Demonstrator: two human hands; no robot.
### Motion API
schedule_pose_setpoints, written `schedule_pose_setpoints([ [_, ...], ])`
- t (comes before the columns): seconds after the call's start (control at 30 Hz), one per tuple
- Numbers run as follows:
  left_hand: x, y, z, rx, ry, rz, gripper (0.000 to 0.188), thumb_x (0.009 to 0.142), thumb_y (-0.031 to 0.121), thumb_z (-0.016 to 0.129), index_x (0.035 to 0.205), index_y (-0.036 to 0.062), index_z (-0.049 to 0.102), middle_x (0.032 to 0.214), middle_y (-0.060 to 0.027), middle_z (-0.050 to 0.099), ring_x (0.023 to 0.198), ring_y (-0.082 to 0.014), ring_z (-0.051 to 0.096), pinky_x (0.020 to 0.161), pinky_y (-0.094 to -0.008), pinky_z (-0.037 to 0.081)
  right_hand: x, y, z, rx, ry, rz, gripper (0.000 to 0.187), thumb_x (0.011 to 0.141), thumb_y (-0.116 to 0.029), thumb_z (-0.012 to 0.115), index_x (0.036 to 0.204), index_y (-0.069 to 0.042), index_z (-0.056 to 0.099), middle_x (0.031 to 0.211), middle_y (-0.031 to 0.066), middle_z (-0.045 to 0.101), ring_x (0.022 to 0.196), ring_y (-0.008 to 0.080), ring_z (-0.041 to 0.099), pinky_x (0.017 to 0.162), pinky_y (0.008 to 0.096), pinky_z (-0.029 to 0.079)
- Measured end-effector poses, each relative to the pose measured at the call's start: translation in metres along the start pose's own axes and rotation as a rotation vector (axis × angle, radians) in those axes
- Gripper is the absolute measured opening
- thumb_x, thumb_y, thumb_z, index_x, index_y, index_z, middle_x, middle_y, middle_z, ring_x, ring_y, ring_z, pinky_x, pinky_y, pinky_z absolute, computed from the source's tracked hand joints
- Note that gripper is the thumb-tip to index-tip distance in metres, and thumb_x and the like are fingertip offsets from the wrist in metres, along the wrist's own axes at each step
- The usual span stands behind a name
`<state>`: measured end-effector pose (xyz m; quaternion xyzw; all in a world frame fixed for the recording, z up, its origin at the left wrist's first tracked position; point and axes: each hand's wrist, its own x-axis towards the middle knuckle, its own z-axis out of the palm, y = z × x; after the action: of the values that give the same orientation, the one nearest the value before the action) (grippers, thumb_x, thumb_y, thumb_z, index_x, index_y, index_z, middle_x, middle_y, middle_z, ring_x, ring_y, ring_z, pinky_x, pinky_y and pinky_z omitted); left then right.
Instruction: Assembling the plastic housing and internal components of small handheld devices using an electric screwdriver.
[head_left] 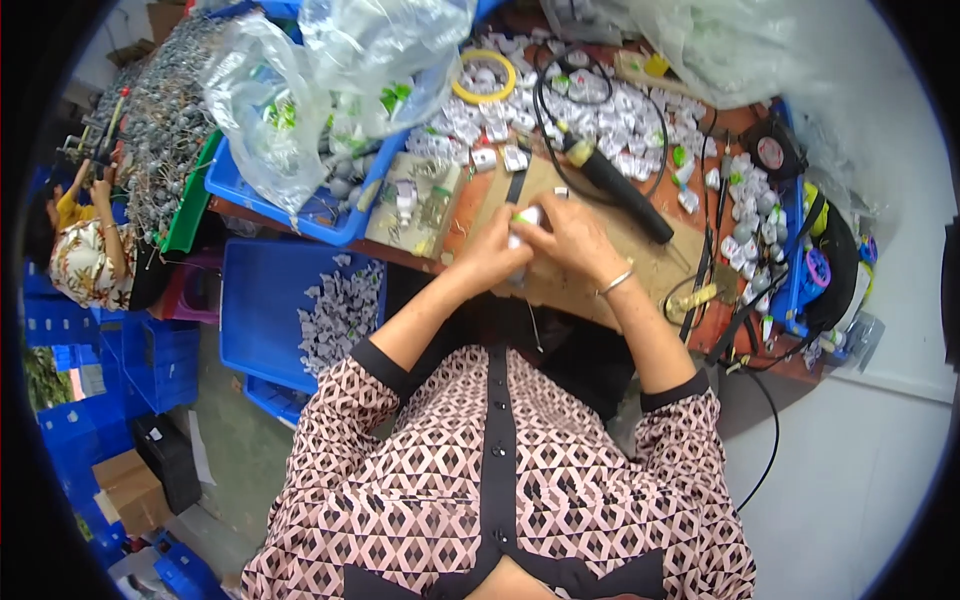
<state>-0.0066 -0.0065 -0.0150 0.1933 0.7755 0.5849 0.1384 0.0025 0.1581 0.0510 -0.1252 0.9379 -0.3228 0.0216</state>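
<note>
Both hands meet over a brown board at the table's near edge. Between their fingertips is a small white and green plastic piece. My left hand closes round it from the left, and my right hand pinches it from the right; the fingers hide part of it. Just beyond my right hand lies a black corded tool with a thin metal tip, resembling an electric screwdriver. Loose white plastic pieces lie beyond my fingers. A thin pale cord hangs below my hands.
A blue tray with clear plastic bags stands at left. Below it, a blue bin holds grey-white pieces. Yellow tape lies on a far heap of white parts. Cables cross the right side. Another person works at far left.
</note>
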Motion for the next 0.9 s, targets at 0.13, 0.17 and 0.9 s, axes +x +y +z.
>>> schedule_pose_setpoints([
  [0.13, 0.003, -0.010, -0.002, -0.067, -0.171, -0.058, 0.041, 0.083, 0.019, 0.059, 0.118, 0.0025, 0.045, 0.098, -0.0063, 0.055, 0.088, -0.0126, 0.055, 0.074, -0.0268, 0.046, -0.002, 0.009, 0.013, -0.140, 0.020, -0.148, 0.031, 0.085, -0.031, 0.053, 0.085, 0.000, 0.053, 0.074, 0.0202, 0.060, 0.070, 0.0368, 0.060, 0.063, 0.0443, 0.048],
  [0.17, 0.000, -0.005, -0.002, -0.030, -0.136, 0.029, 0.041, 0.084, 0.019, 0.058, 0.119, 0.0036, 0.044, 0.096, -0.0043, 0.055, 0.085, -0.0108, 0.054, 0.072, -0.0254, 0.046, -0.004, 0.010, 0.013, -0.139, 0.040, -0.211, 0.025, 0.086, -0.028, 0.053, 0.086, -0.003, 0.053, 0.073, 0.0188, 0.060, 0.070, 0.0357, 0.060, 0.060, 0.0433, 0.047],
  [0.9, 0.003, 0.018, -0.021, -0.792, -0.249, -0.162, 0.044, 0.089, 0.016, 0.054, 0.127, 0.0028, 0.036, 0.081, -0.0052, 0.056, 0.073, -0.0124, 0.060, 0.068, -0.0262, 0.048, 0.171, -0.148, -0.134, -0.239, 0.424, -0.764, 0.021, 0.085, -0.009, 0.054, 0.106, -0.007, 0.057, 0.083, 0.0127, 0.062, 0.067, 0.0256, 0.059, 0.063, 0.0335, 0.048],
])
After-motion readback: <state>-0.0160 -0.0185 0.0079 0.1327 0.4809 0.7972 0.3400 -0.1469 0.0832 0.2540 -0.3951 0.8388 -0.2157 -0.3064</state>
